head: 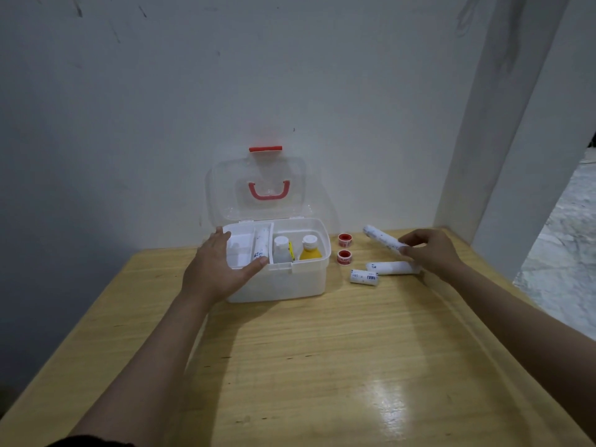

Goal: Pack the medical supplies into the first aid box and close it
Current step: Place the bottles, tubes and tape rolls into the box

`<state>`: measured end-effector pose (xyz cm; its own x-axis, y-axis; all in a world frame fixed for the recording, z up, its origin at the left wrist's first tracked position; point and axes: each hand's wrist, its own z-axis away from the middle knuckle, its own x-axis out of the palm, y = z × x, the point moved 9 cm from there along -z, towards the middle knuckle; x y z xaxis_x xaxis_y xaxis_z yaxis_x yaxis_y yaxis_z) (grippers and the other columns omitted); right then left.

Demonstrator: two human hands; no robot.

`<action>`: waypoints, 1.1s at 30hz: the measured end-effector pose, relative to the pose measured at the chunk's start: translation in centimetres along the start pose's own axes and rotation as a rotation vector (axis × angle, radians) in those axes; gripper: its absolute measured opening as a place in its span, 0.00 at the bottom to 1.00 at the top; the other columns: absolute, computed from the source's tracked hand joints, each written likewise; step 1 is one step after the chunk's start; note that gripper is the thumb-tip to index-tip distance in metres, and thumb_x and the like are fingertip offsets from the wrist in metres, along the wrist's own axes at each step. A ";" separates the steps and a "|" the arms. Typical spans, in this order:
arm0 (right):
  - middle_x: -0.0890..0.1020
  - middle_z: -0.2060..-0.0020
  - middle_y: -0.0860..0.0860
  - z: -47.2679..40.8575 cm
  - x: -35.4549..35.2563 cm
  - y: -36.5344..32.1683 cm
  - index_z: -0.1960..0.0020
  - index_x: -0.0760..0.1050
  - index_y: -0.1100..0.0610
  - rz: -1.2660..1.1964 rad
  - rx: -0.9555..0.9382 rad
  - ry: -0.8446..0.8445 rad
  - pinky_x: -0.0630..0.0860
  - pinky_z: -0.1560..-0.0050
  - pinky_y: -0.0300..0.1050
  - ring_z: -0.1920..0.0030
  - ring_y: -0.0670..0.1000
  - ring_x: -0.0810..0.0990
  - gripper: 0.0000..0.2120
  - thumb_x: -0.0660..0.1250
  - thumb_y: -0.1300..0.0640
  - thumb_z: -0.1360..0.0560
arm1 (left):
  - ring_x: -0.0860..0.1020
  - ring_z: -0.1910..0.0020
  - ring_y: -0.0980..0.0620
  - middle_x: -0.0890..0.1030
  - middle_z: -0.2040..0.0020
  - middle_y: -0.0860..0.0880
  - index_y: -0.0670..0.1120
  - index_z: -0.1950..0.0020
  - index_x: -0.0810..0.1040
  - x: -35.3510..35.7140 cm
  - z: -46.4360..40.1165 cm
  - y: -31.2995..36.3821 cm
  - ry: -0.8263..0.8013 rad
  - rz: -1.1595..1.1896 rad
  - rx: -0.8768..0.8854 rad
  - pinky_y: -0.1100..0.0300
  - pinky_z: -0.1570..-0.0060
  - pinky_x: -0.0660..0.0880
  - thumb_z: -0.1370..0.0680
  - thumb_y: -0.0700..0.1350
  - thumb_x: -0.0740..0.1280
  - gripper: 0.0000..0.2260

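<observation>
A: Where is the first aid box (pixel 283 282)?

B: On the wooden counter (pixel 322 366), close to the back wall, white, with its clear lid (pixel 258 188) standing open. The lid carries a red handle (pixel 269 191) and a red latch (pixel 265 149) at its top edge.

A: What is inside?

B: A white tray (pixel 240 250) fills the left part, with a wrapped bandage roll (pixel 261 243) lying along its right side. In the right part stand a clear bottle (pixel 281 250) and a yellow bottle (pixel 310 248), both with white caps.

A: And the hands?

B: The left hand (pixel 219 266) rests spread on the box's front left corner, thumb along the tray's front rim. The right hand (pixel 429 250) pinches one end of a long bandage roll (pixel 382 238), lifted at a slant above the counter.

A: What lies outside?

B: Two red tape spools (pixel 344 248) just right of the box, one behind the other. Near them lies another long roll (pixel 392 268), and just in front of it a short roll (pixel 364 278).

A: Any writing you can read?

B: The short roll has blue print, too blurred to read surely. The spools' lettering is too small too.
</observation>
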<state>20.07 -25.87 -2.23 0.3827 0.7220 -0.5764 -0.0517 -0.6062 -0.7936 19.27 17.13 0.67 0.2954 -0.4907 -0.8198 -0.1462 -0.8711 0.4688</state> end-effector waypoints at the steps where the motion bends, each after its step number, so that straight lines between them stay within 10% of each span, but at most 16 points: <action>1: 0.84 0.56 0.50 0.4 -0.1 -0.4 0.54 0.82 0.54 -0.022 -0.043 -0.022 0.74 0.53 0.44 0.52 0.51 0.81 0.08 0.72 0.63 0.31 | 0.60 0.25 0.48 0.58 0.22 0.51 0.48 0.25 0.61 0.0 0.0 0.0 0.000 0.007 0.001 0.46 0.33 0.65 0.36 0.73 0.63 0.46; 25: 0.85 0.58 0.50 4.2 -0.7 -0.1 0.49 0.83 0.53 -0.033 -0.188 0.002 0.72 0.60 0.31 0.59 0.46 0.80 0.16 0.78 0.61 0.36 | 0.62 0.26 0.47 0.59 0.23 0.50 0.47 0.26 0.62 -0.1 0.1 0.1 0.015 0.025 -0.011 0.46 0.34 0.66 0.35 0.72 0.65 0.45; 33: 0.83 0.58 0.55 4.6 -2.5 -7.1 0.47 0.81 0.51 -0.172 -0.269 0.002 0.83 0.63 0.45 0.60 0.52 0.80 0.15 0.75 0.61 0.33 | 0.61 0.26 0.48 0.59 0.23 0.50 0.47 0.26 0.63 -0.3 0.3 0.2 0.029 0.060 -0.004 0.48 0.33 0.65 0.35 0.70 0.67 0.44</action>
<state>15.23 -21.81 3.91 0.3667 0.8211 -0.4374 0.2597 -0.5418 -0.7994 18.88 17.14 0.92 0.3135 -0.5415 -0.7800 -0.1606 -0.8398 0.5185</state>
